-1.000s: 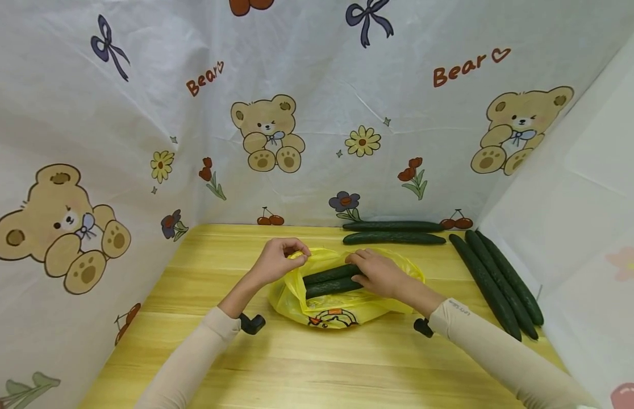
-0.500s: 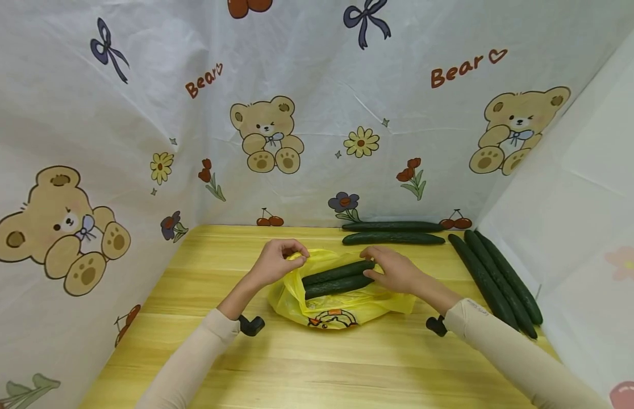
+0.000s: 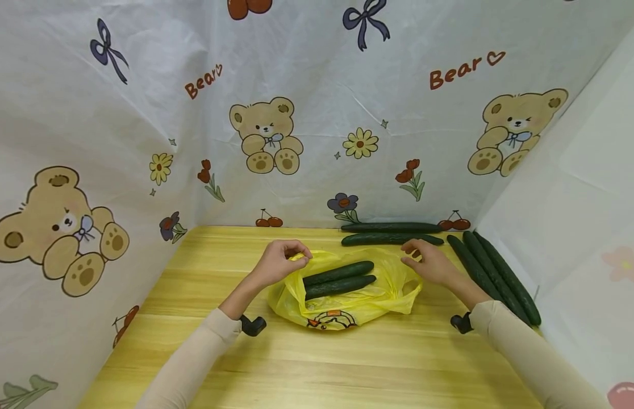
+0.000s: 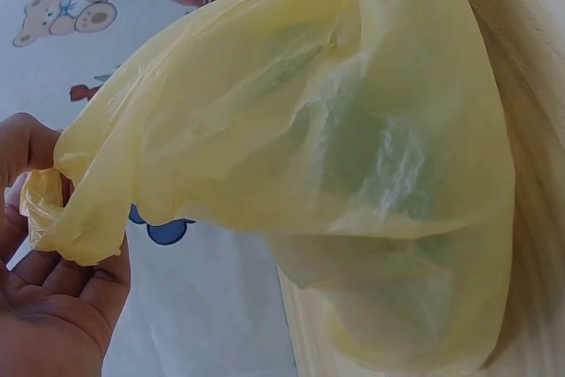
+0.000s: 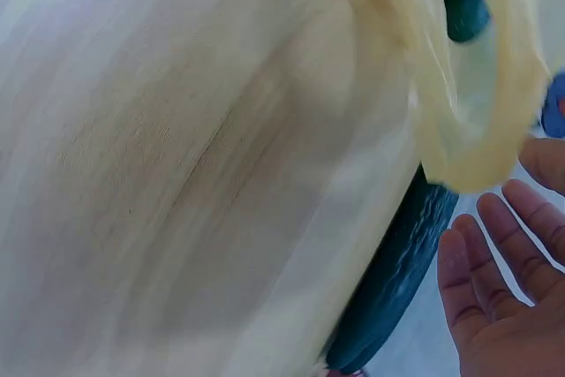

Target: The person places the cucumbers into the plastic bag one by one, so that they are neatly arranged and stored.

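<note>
A thin yellow plastic bag lies on its side on the table, its mouth spread toward the right. Two dark green cucumbers lie side by side inside it, their ends showing in the opening. My left hand pinches the bag's upper left edge; in the left wrist view a bunched handle passes between thumb and fingers. Just right of the bag's mouth, my right hand is raised with loosely bent fingers and holds nothing. The right wrist view shows its fingers spread beside the bag's other handle.
Two cucumbers lie along the back edge of the wooden table. Three more cucumbers lie slanted at the right edge, partly behind my right forearm. A bear-printed sheet hangs at the back and left, a white sheet at the right.
My right hand has let go of the cucumber ends in the bag and moved right, past the bag's mouth. My left hand has kept its place on the bag's edge.
</note>
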Motion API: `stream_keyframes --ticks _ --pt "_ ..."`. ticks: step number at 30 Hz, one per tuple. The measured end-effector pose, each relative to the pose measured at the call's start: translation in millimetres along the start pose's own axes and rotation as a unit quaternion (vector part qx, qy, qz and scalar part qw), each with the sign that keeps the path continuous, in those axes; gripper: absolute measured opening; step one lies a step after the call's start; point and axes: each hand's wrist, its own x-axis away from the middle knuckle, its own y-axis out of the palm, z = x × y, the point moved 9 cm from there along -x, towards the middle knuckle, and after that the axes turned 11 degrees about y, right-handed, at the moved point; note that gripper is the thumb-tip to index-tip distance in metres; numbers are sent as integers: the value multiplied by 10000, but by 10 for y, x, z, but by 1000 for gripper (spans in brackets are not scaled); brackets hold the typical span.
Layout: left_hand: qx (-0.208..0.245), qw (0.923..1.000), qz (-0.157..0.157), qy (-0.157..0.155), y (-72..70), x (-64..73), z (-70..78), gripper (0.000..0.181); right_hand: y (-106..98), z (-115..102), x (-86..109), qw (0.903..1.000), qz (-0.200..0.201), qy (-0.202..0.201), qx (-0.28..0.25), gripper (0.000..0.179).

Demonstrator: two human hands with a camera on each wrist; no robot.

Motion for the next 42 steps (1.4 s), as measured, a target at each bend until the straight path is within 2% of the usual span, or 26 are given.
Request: stream_keyframes --ticks 3,7,15,21,28,34,42 --pt "-27 10000 -2 30 8 1 -2 9 -53 147 -31 9991 66 179 -389 34" --pt "-56 10000 4 69 10 12 -10 9 -127 264 -74 9981 177 267 -524 38" --pt "-44 10000 -49 17 12 -1 1 12 -107 686 -133 9969 113 783 46 52" --pt "-48 9999 -82 -70 28 18 -11 13 -17 906 -150 9941 43 1068 168 70" --pt "4 9999 -73 -100 45 20 -29 13 -1 923 -185 9912 73 1191 579 85" --pt "-23 10000 -41 -41 45 -1 -22 12 -74 916 -280 9897 32 1219 756 85" --pt "51 10000 -38 -36 77 13 -30 10 -76 964 -474 9920 126 930 845 81"
